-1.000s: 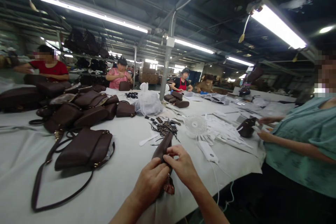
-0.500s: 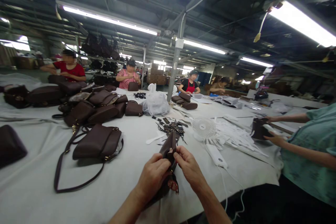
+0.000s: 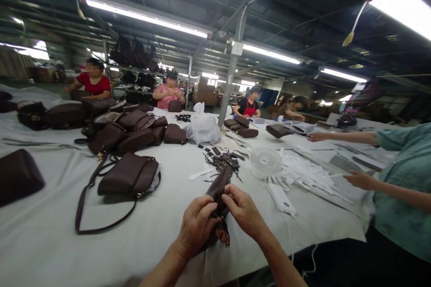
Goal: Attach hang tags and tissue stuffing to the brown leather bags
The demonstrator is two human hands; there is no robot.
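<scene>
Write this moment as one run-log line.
left hand: grips small brown bag | right hand: pinches its top edge | nearby: strapped brown bag, white fan

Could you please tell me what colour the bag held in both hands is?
Dark brown; the bag shows best in the head view.

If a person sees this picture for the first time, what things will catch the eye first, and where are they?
At the bottom centre, the left hand and right hand together grip a small dark brown bag above the white table. To the left lies a brown shoulder bag with its long strap spread out, and behind it a pile of brown bags. A small white fan stands to the right.
</scene>
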